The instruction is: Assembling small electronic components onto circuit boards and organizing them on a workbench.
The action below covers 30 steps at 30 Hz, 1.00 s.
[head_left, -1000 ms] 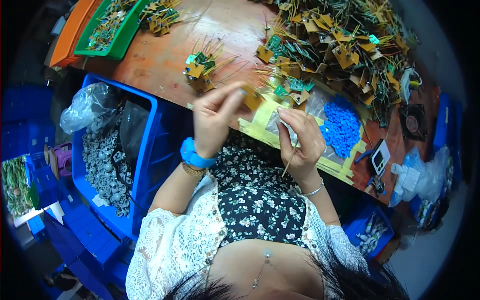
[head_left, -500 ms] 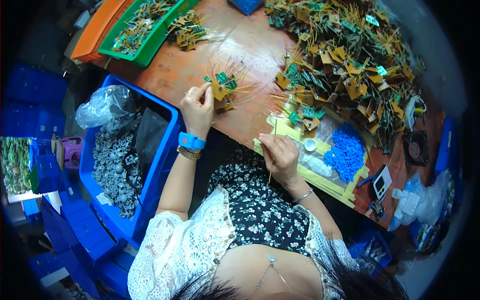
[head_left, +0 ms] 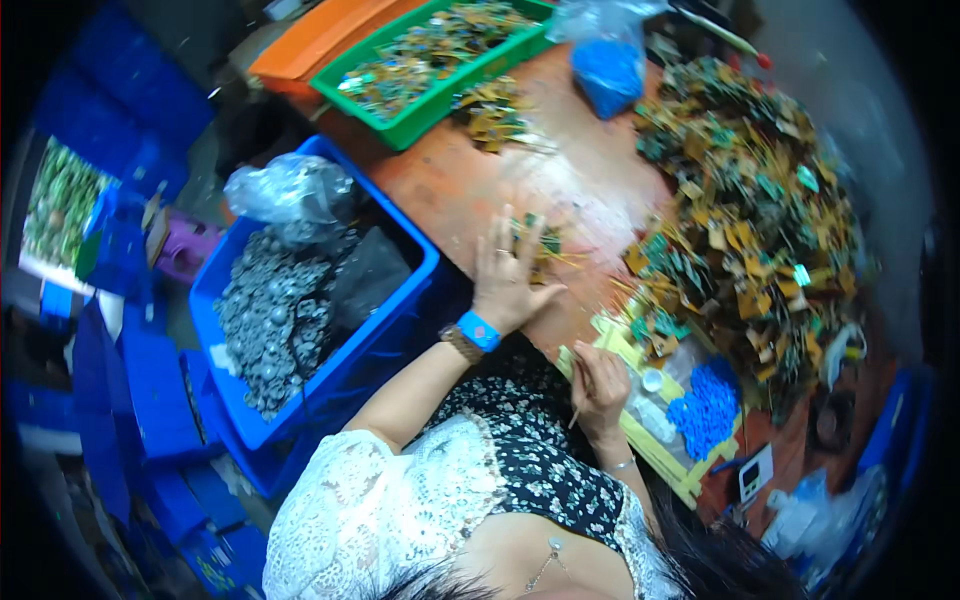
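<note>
My left hand [head_left: 508, 278] is open, its fingers spread out beside and partly over a small group of brown and green circuit boards with wires [head_left: 548, 252] on the table. Between the fingertips of my right hand [head_left: 600, 388] is a thin wooden stick [head_left: 574, 416], near the table's front edge. Just right of that hand lie a yellow-taped work sheet [head_left: 640, 428], a small round white cup [head_left: 652, 381] and a pile of small blue pieces [head_left: 706, 408]. Motion blur softens the picture.
A large heap of wired circuit boards [head_left: 750, 230] covers the table's right side. Farther back are a green tray [head_left: 400, 133] of boards, an orange bin [head_left: 290, 62] and a blue bag [head_left: 608, 78]. At left stands a blue crate [head_left: 232, 432] of grey round parts.
My left hand has gone from closed at the small group of boards to spread open beside it. The whole view has shifted; my right hand still holds the stick.
</note>
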Motion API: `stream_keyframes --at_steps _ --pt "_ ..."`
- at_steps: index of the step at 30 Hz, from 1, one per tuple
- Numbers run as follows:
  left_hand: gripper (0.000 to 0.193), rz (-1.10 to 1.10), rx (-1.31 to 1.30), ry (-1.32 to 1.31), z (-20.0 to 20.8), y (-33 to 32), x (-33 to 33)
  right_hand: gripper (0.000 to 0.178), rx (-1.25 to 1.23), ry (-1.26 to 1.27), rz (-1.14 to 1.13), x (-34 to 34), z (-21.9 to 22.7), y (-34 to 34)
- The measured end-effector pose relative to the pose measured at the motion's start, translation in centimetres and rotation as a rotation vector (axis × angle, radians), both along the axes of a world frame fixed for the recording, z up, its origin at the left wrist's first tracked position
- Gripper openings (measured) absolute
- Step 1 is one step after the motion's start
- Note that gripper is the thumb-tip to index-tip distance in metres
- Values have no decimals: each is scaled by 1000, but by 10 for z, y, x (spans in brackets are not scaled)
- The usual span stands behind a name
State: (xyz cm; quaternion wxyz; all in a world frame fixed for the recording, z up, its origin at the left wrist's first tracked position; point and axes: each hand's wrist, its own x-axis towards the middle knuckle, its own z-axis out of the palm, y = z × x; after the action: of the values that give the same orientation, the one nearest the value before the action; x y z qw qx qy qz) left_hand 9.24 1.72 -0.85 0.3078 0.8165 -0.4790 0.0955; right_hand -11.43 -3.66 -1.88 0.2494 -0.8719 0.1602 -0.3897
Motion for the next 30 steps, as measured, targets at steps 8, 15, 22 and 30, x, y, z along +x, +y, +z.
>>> stream_keyframes --at_steps 8,15,22,30 --pt "82 63 -68 -8 -20 -2 4 29 -7 11 33 1 -2 2" --pt "79 25 -84 27 -19 -1 2 24 12 69 31 -3 -5 3" --pt "77 -2 -50 3 -20 -2 2 26 18 70 2 -3 -5 4" --pt "78 -202 34 -118 -11 -29 36 26 21 38 -3 2 2 2"
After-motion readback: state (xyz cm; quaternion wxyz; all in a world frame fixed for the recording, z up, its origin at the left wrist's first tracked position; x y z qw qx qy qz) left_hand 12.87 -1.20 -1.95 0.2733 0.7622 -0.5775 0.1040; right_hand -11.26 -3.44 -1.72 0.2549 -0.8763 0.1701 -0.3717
